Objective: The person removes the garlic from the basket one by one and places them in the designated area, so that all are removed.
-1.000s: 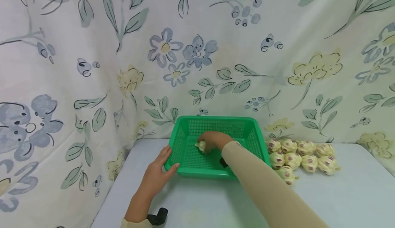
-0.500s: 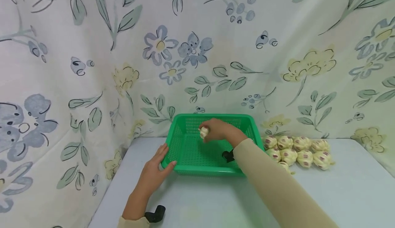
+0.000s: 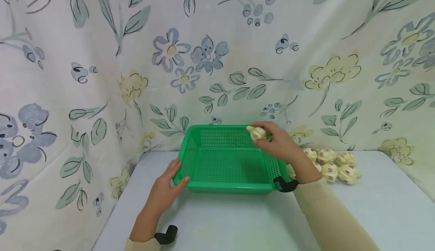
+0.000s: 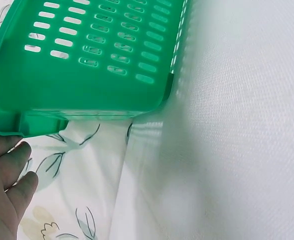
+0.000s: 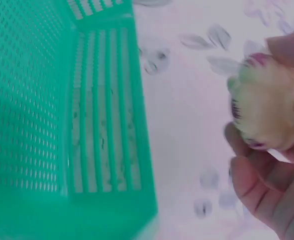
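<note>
A green plastic basket (image 3: pixel 231 186) with perforated walls sits on the white table, and no garlic shows inside it. My left hand (image 3: pixel 162 192) rests at its front left corner, thumb by the front rim and fingers along the left side. The left wrist view has those fingertips (image 4: pixel 21 187) extended under the rim. Over the back right part of the basket, my right hand (image 3: pixel 280 143) holds a garlic bulb (image 3: pixel 257 133) between thumb and fingers. In the right wrist view, the bulb (image 5: pixel 267 102) has purple patches and is slightly blurred.
Several garlic bulbs (image 3: pixel 329 171) lie in rows on the table right of the basket, partly hidden by my right forearm. A floral curtain (image 3: pixel 217 54) hangs behind and at the left. Black wrist cameras stick out from both wrists.
My right hand has lifted the garlic bulb from the basket's floor and carried it up and right to the back right rim. The left hand stays at the basket's corner.
</note>
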`<state>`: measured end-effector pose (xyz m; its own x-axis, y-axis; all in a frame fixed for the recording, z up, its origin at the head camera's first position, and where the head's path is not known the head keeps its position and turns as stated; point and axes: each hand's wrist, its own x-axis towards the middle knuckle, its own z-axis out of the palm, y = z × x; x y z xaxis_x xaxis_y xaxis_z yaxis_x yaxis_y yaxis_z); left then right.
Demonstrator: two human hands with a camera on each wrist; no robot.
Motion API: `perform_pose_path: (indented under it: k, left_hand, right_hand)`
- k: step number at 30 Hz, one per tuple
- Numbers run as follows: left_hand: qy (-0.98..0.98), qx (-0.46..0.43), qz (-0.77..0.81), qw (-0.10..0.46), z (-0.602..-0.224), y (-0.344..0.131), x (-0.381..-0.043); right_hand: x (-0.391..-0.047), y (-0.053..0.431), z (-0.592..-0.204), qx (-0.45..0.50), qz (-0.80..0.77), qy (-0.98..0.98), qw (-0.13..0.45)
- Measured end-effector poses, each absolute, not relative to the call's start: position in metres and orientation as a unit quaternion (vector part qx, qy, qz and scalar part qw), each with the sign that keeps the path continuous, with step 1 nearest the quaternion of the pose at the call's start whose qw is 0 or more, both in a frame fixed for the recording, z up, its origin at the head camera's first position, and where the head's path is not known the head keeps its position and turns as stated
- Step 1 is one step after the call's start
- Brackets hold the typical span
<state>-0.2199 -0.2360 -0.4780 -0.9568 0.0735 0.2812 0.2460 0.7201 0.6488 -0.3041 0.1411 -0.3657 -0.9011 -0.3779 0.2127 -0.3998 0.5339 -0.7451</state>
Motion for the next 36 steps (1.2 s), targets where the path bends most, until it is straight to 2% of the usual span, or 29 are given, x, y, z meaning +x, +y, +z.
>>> perform_pose_path:
  k: [7, 14, 19, 26, 36]
  left_hand:
    - [-0.919, -0.085, -0.366, 0.117, -0.476, -0.238, -0.221]
    - [-0.921, -0.083, -0.363, 0.113, -0.478, -0.239, -0.221]
    - [-0.922, -0.077, -0.366, 0.104, -0.479, -0.238, -0.221]
    - [-0.921, -0.078, -0.367, 0.101, -0.480, -0.235, -0.221]
    - [-0.922, -0.078, -0.364, 0.106, -0.475, -0.235, -0.216]
  right_hand:
    - [-0.278, 0.201, -0.379, 0.129, 0.499, -0.856, 0.037]
    - [-0.258, 0.244, -0.401, 0.089, 0.542, -0.831, 0.091]
    - [-0.248, 0.268, -0.416, 0.061, 0.574, -0.810, 0.101]
    - [-0.235, 0.290, -0.433, -0.001, 0.547, -0.831, 0.100]
    - [-0.234, 0.291, -0.443, -0.002, 0.545, -0.831, 0.110]
